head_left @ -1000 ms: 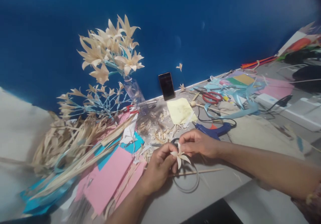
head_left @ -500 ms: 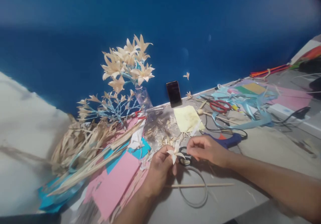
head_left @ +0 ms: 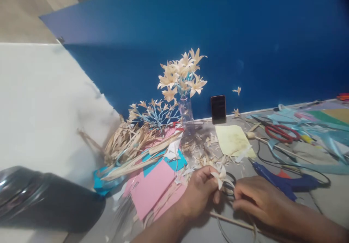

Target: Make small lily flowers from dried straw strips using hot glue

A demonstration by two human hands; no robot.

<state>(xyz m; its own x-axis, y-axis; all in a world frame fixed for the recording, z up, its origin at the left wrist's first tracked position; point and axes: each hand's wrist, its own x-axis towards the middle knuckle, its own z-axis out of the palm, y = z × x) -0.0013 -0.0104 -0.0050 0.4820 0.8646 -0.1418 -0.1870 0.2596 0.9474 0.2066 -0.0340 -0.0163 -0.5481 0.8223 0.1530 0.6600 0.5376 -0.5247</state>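
Pinched between the thumb and fingers of my left hand (head_left: 198,191) is a small pale craft flower (head_left: 221,177) with pointed petals, facing up. My right hand (head_left: 257,198) is just to the right of it, fingers curled together; what they hold, if anything, is hidden. Dark-handled scissors (head_left: 231,178) lie behind the flower, partly covered by both hands. Below the hands a thin wooden stick (head_left: 231,220) crosses a pale loop (head_left: 221,230) on the table.
A clear bottle (head_left: 186,117) holds finished flowers (head_left: 182,74). Left of it are dried husk strips (head_left: 122,141) and pink paper (head_left: 154,188). A blue glue gun (head_left: 275,179), red scissors (head_left: 283,133), yellow paper (head_left: 231,139) and a phone (head_left: 218,109) surround the hands. A dark cylinder (head_left: 49,199) stands left.
The view has swung left, so things appear farther right and the dark cylinder shows. My right hand has turned knuckles-up and lowered beside the flower; my left hand still holds it.
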